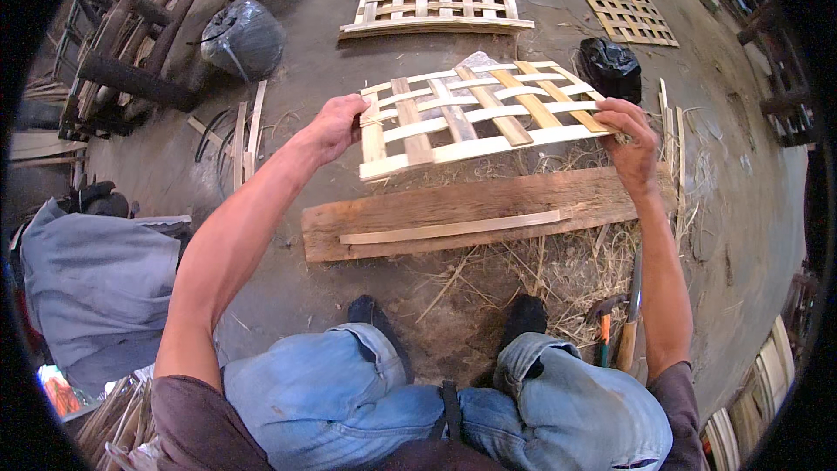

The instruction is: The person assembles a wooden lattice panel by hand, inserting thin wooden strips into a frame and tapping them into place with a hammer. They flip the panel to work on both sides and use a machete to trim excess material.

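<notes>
A flat panel woven from pale wooden strips is held up in front of me, tilted, above a rough brown plank. My left hand is closed on its left end. At the opposite end, my right hand grips the corner, fingers over the edge. Square gaps show between the crossing strips. Below the panel, the brown plank lies across the floor with one loose pale strip on top.
Two more woven panels lie beyond, one stack and one single panel. A hammer and a wooden-handled blade lie by my right knee among shavings. Plastic bags, one grey, one black, stand nearby.
</notes>
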A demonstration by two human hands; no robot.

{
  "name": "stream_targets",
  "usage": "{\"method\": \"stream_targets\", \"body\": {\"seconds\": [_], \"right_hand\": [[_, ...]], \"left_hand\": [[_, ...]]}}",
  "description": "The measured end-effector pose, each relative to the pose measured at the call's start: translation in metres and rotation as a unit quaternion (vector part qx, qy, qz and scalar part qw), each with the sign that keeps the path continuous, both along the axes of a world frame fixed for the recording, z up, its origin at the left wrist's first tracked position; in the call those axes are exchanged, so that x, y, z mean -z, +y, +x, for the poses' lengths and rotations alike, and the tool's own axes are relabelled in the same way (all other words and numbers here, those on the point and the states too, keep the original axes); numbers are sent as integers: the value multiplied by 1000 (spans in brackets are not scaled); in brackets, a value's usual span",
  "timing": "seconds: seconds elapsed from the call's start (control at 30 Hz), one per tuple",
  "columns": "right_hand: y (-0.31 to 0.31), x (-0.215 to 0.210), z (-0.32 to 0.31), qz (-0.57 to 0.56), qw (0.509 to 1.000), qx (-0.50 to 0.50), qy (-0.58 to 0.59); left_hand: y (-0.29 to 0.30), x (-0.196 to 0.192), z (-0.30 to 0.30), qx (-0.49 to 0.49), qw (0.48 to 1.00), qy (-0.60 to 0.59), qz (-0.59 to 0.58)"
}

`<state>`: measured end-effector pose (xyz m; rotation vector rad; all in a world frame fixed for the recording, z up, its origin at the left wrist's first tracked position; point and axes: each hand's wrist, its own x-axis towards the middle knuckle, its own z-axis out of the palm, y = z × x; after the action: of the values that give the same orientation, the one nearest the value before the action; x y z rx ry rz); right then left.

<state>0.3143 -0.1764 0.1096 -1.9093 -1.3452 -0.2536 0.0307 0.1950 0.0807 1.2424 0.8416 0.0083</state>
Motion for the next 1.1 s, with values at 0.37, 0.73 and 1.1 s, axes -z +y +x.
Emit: {"method": "stream_targets", "body": {"seconds": [0.37, 0.73, 1.1], "right_hand": [[48, -67, 73, -137, 976, -11, 168], [54, -75, 62, -46, 995, 88, -26], [-387, 109, -181, -419, 756, 439, 245]], "left_hand": [[12, -8, -11, 147, 859, -60, 488], [-11, -33, 20, 14, 863, -166, 476], [-11, -19, 16, 2, 851, -123, 511]]}}
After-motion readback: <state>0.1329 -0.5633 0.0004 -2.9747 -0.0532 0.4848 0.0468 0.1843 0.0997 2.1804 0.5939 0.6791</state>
